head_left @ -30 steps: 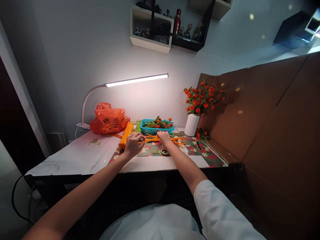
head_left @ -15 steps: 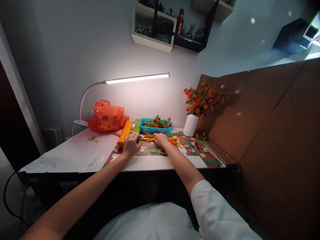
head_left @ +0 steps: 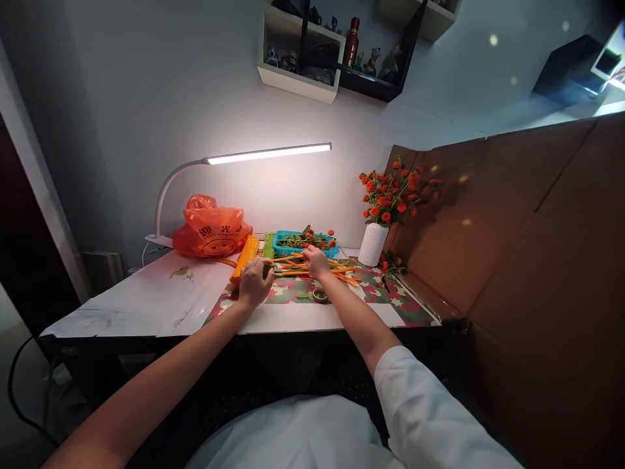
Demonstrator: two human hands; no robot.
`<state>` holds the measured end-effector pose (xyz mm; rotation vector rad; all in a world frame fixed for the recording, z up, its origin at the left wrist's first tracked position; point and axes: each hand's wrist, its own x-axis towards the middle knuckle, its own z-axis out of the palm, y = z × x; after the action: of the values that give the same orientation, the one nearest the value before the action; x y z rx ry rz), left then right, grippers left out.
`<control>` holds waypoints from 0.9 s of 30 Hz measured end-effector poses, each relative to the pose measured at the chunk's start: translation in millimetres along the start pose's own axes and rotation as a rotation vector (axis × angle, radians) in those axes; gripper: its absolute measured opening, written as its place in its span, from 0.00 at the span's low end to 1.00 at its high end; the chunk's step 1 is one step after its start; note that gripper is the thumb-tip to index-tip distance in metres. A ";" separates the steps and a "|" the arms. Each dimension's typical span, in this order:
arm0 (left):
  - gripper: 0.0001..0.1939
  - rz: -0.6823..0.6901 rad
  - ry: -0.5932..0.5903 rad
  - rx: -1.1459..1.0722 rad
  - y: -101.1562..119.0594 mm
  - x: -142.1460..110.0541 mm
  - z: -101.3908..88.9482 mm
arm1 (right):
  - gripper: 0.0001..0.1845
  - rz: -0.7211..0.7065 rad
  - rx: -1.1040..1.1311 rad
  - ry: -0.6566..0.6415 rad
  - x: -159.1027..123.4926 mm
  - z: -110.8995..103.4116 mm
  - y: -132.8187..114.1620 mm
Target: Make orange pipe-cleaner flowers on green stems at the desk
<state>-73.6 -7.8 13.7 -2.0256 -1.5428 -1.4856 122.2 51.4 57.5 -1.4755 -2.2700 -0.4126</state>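
Observation:
My right hand (head_left: 317,262) pinches an orange chenille stem (head_left: 288,258), which stretches left toward my other hand just above the table. Below it, several more orange chenille stems (head_left: 346,276) lie loosely fanned out. My left hand (head_left: 254,283) is curled at their left end, with something dark green between thumb and fingers that I cannot make out. Against that hand lies a thick orange bundle of stems (head_left: 248,253), and a green bundle (head_left: 268,245) is just behind. A small roll of green tape (head_left: 319,295) rests in front of the loose stems.
Behind the hands stands a blue basket (head_left: 285,250) of orange flowers with green stems. A white ribbed vase (head_left: 374,245) of similar flowers is at the right, beside a cardboard wall (head_left: 512,241). An orange plastic bag (head_left: 213,232) and a lit lamp (head_left: 268,154) are left.
My right hand has risen slightly and moved back from the loose stems, lifting one orange stem. My left hand has shifted only a little.

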 end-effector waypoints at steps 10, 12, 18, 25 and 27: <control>0.09 0.063 -0.014 -0.020 12.0 4.5 -3.9 | 0.13 -0.056 0.037 0.579 26.7 -127.2 56.7; 0.11 0.116 0.007 -0.077 25.7 18.7 -5.2 | 0.12 -0.113 0.072 0.662 28.6 -148.2 59.7; 0.10 0.314 -0.232 -0.241 81.8 68.8 13.6 | 0.11 -0.141 0.179 0.726 34.0 -175.3 59.6; 0.27 0.080 -0.124 -0.467 114.0 83.3 28.1 | 0.12 0.043 0.597 0.620 19.7 -186.1 56.5; 0.26 0.044 -0.109 -0.607 132.0 95.2 18.5 | 0.12 0.059 0.734 0.518 12.5 -189.6 45.9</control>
<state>39.8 5.0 131.3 -2.4648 -1.1547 -2.0396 191.8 -5.8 231.1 -0.9143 -1.6825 0.0673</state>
